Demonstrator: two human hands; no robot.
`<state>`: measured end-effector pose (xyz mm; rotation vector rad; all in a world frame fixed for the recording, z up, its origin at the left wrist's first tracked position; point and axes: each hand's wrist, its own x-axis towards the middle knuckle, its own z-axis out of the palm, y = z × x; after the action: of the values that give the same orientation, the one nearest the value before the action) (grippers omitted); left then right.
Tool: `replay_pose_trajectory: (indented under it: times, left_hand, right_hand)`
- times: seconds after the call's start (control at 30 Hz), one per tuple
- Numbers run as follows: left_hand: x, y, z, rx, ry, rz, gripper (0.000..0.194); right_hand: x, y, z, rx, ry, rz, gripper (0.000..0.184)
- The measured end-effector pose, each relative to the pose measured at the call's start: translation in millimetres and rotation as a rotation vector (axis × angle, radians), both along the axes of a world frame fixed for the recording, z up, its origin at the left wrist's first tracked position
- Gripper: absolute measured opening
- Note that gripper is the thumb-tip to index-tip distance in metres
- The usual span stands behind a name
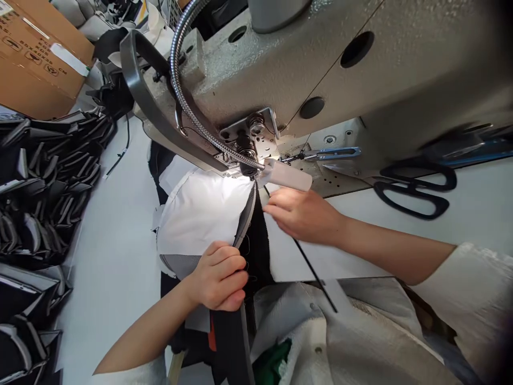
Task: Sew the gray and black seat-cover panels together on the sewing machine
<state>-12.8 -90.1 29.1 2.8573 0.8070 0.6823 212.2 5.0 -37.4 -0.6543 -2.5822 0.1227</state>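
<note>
My left hand (220, 275) is closed round the near edge of a sewn fabric piece, with a white panel (200, 208), grey mesh and black cloth (260, 246). The far end of this piece lies under the presser foot area of a sewing machine (240, 80), where a lamp lights it brightly. Close to the foot, on the right, my right hand (304, 214) pinches a thin black cord (315, 267). One end of the cord leads toward the needle area; the other hangs down over my lap. The needle itself is hidden behind the white lamp head (286, 175).
Black-handled scissors (417, 187) and blue thread snips (336, 153) lie right of the needle area. Stacked black and white fabric pieces (44, 187) line the left, below a cardboard box (40, 59). A grey curved lever (160, 117) and metal lamp hose (180, 80) arch over the work.
</note>
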Motion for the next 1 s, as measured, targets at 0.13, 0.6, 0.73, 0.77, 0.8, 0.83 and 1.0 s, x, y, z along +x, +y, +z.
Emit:
replay_pose_trajectory:
  times: [0.13,0.6,0.73,0.77,0.8,0.83,1.0]
  left_hand:
    - [0,0,2.3,-0.040,-0.144,0.088,0.042]
    - [19,2,-25.0,-0.219,0.336,-0.090,0.019]
    - [23,3,-29.1,-0.219,0.429,-0.131,0.026]
    - [25,3,-28.6,-0.224,0.423,-0.165,0.030]
    - [26,3,-27.3,-0.236,0.401,-0.199,0.034]
    - [26,3,-25.2,-0.258,0.359,-0.224,0.038]
    - [21,4,-3.2,-0.412,-0.003,-0.183,0.041]
  right_hand:
    - [-26,-16,-9.8,0.034,0.010,0.192,0.041]
    - [17,-22,-11.0,-0.052,0.035,0.010,0.027]
    - [33,-20,-13.9,-0.217,0.204,-0.074,0.041]
    - [33,-19,-13.7,-0.234,0.254,-0.064,0.042]
    - [32,-18,-13.1,-0.231,0.299,-0.080,0.042]
    - [31,-17,-12.4,-0.211,0.321,-0.123,0.040]
    - [33,-12,-15.1,-0.162,0.129,-0.231,0.026]
